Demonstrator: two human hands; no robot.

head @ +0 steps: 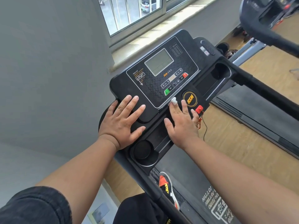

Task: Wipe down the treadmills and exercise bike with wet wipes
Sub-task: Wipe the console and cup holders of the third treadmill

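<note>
Treadmill console: black plastic, matt, dotted panel. Screen: glossy grey. Wipe: white, crumpled. Floor: smooth wood.

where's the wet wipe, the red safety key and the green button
wet wipe (173,101), head view, on the white wad past the fingertips
red safety key (199,109), head view, on its red body
green button (167,91), head view, on its face

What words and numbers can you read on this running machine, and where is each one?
"HSM": on the round yellow-ringed badge below the buttons.
"HSM", then small characters too blurred to read: under the grey screen on the console.
"HALLO!": yellow-and-white sticker at the console's left; its lower lines are unreadable.
"HALLO!": white print on the belt; the rest is unreadable.
Button numbers: too small to read surely.
</note>
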